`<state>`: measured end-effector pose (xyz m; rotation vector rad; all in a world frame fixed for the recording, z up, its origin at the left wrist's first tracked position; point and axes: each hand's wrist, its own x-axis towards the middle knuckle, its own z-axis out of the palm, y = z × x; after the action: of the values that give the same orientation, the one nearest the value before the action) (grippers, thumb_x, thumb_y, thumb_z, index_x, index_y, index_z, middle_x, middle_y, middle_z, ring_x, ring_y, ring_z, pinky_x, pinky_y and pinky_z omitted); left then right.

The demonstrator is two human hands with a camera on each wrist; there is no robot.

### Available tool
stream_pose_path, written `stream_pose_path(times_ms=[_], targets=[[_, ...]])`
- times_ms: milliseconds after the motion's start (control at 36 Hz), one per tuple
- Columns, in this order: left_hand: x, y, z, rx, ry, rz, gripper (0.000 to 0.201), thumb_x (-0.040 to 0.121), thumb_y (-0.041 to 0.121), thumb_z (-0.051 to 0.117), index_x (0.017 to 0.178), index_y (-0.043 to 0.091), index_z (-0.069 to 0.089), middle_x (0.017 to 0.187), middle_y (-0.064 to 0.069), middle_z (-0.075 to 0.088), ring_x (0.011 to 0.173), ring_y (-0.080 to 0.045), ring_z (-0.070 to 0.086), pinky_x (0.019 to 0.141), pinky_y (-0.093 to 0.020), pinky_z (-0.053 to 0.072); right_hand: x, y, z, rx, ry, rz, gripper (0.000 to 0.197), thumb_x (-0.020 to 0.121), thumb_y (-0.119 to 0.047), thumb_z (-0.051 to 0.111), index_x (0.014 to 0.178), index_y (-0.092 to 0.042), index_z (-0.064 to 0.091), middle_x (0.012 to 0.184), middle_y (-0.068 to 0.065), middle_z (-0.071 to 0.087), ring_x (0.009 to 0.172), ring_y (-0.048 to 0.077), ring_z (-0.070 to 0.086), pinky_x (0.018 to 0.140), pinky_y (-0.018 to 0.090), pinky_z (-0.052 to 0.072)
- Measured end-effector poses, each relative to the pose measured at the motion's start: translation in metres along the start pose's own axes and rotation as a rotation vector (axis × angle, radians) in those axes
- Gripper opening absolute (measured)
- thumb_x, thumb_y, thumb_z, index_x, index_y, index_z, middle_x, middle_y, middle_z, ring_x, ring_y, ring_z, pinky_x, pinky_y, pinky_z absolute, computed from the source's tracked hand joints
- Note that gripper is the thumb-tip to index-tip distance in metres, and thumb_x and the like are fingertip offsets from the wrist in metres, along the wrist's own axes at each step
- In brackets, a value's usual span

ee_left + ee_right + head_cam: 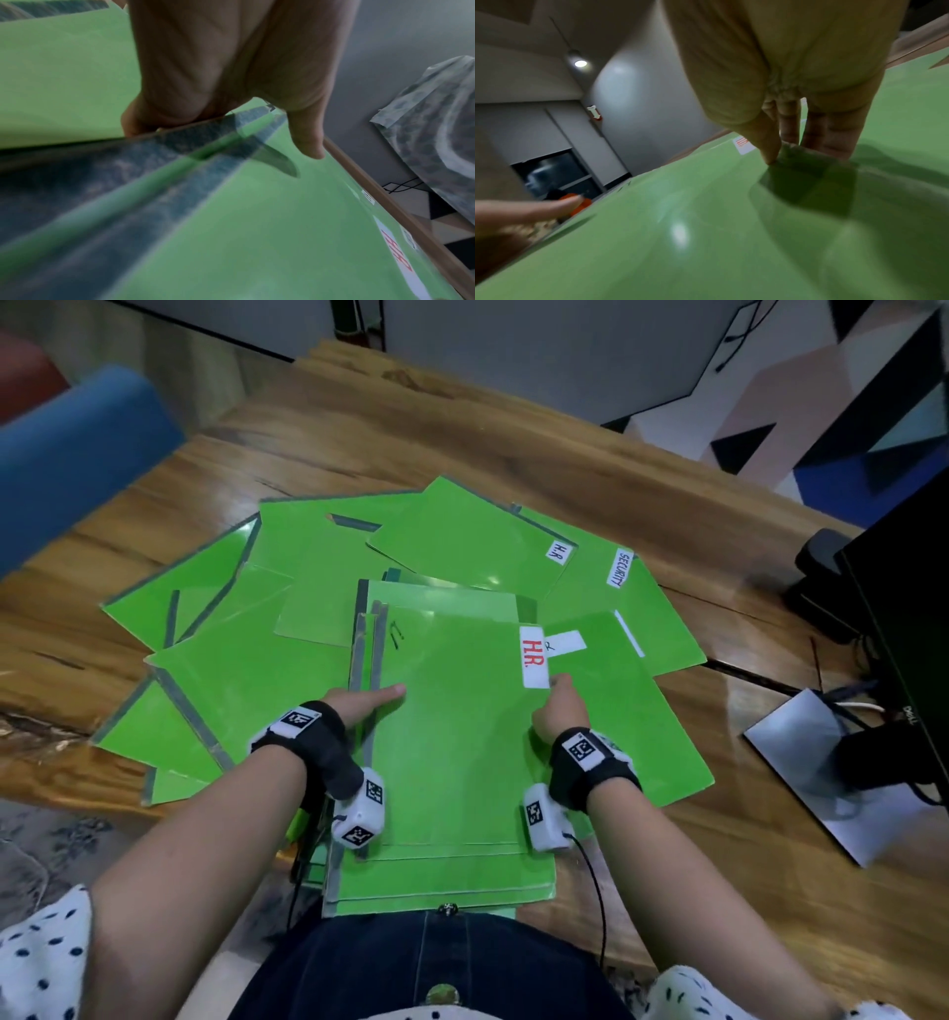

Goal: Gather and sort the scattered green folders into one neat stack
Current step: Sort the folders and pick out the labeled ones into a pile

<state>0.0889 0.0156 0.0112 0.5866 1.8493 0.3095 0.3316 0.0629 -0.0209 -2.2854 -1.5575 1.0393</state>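
A squared pile of green folders (452, 762) lies at the table's near edge; its top folder (257, 243) bears a white label with red "H.R." (534, 654). My left hand (369, 703) grips the pile's left, grey-taped spine side (128, 182), thumb over the cover and fingers curled under the edge. My right hand (557, 708) pinches the top folder's right edge (680, 243), just below the label, thumb on top. More green folders fan out loosely behind and to both sides (205, 608), one marked "H.R" (558, 553) and one marked "SECURITY" (619, 568).
The wooden table (359, 428) has bare surface beyond the folders. A black monitor (904, 660) with a silver base (821, 762) and cables stands at the right. A blue chair back (77, 454) is at the far left.
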Motion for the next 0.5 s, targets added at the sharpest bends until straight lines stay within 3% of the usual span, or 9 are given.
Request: stream_pose_path(times_ms=[111, 222, 250, 306, 361, 417, 500], targets=[[0.001, 0.000, 0.003, -0.015, 0.034, -0.005, 0.100, 0.068, 0.054, 0.075, 0.141, -0.002, 0.035, 0.135, -0.021, 0.048, 0.119, -0.035, 0.049, 0.089, -0.037, 0.043, -0.013, 0.000, 0.010, -0.087, -0.014, -0.073, 0.051, 0.084, 0.009, 0.051, 0.132, -0.008, 0.042, 0.121, 0.012, 0.057, 0.103, 0.028, 0.060, 0.086, 0.037, 0.053], [0.048, -0.018, 0.004, -0.050, 0.028, -0.020, 0.133, 0.019, 0.065, 0.085, 0.131, 0.003, 0.052, 0.122, -0.013, 0.061, 0.107, -0.031, 0.056, 0.090, -0.036, 0.046, -0.031, 0.006, 0.011, -0.065, -0.081, -0.061, 0.061, 0.085, 0.001, 0.057, 0.139, -0.009, 0.030, 0.107, 0.010, 0.058, 0.091, 0.026, 0.060, 0.077, 0.032, 0.053], [0.050, -0.019, 0.004, -0.057, 0.025, -0.019, 0.131, 0.019, 0.065, 0.085, 0.131, 0.004, 0.053, 0.121, -0.012, 0.062, 0.106, -0.030, 0.056, 0.088, -0.035, 0.046, -0.036, 0.009, 0.010, -0.026, -0.116, -0.047, 0.066, 0.085, -0.004, 0.060, 0.141, -0.009, 0.025, 0.107, 0.010, 0.057, 0.088, 0.024, 0.058, 0.075, 0.031, 0.053], [0.028, -0.011, 0.003, -0.060, 0.034, -0.010, 0.112, 0.044, 0.058, 0.086, 0.132, 0.000, 0.050, 0.123, -0.014, 0.060, 0.101, -0.028, 0.054, 0.085, -0.034, 0.045, -0.044, 0.013, 0.010, 0.075, -0.204, -0.004, 0.078, 0.085, -0.012, 0.065, 0.146, -0.010, 0.016, 0.121, 0.013, 0.054, 0.090, 0.023, 0.056, 0.075, 0.031, 0.052], [0.006, -0.003, 0.002, -0.045, 0.052, 0.000, 0.096, 0.063, 0.046, 0.082, 0.135, -0.005, 0.044, 0.126, -0.019, 0.056, 0.099, -0.030, 0.051, 0.087, -0.036, 0.045, -0.048, 0.017, 0.011, 0.150, -0.273, 0.018, 0.087, 0.083, -0.019, 0.069, 0.148, -0.010, 0.012, 0.137, 0.014, 0.046, 0.111, 0.028, 0.054, 0.089, 0.035, 0.049], [0.002, -0.001, 0.001, -0.023, 0.061, -0.006, 0.092, 0.068, 0.042, 0.080, 0.136, -0.006, 0.040, 0.127, -0.021, 0.054, 0.102, -0.033, 0.051, 0.089, -0.038, 0.045, -0.049, 0.020, 0.013, 0.168, -0.334, 0.016, 0.094, 0.079, -0.025, 0.073, 0.149, -0.010, 0.012, 0.147, 0.013, 0.037, 0.128, 0.030, 0.045, 0.104, 0.040, 0.041], [0.003, -0.001, -0.002, -0.004, 0.092, -0.004, 0.092, 0.069, 0.041, 0.080, 0.136, -0.006, 0.039, 0.124, -0.021, 0.056, 0.099, -0.032, 0.051, 0.093, -0.039, 0.046, -0.051, 0.024, 0.011, 0.137, -0.412, 0.000, 0.099, 0.074, -0.032, 0.075, 0.149, -0.015, 0.015, 0.149, 0.011, 0.036, 0.130, 0.029, 0.044, 0.107, 0.045, 0.038]])
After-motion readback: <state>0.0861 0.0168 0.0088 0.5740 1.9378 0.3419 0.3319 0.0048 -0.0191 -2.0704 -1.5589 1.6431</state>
